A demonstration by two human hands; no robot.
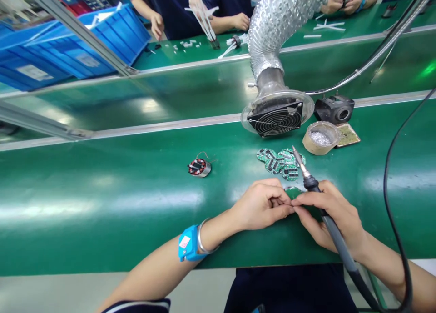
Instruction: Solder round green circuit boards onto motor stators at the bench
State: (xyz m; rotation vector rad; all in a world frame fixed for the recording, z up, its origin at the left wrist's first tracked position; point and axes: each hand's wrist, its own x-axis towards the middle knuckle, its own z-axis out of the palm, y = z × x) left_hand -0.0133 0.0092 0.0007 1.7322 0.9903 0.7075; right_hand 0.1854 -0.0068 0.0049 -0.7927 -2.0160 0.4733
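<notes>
My right hand (335, 213) is wrapped round a soldering iron (332, 224), whose metal tip points up and away. Its thumb and forefinger also reach the fingertips of my left hand (264, 204). That left hand is closed in a pinch at the near edge of a round green circuit board (293, 192), partly hidden by the fingers. Just beyond lies a loose cluster of several round circuit boards (274, 163) with black components. Off to the left, a small motor stator (199, 167) with copper windings and thin loose wires stands on the green bench.
A fume extractor (277, 117) on a silver duct hangs over the bench. Beside it are a round tub (320, 138) of shiny metal bits, a dark iron holder (335, 108) and a small tray (348, 135). The iron's cable (388, 186) loops right. Co-workers' hands work beyond blue bins (88, 45).
</notes>
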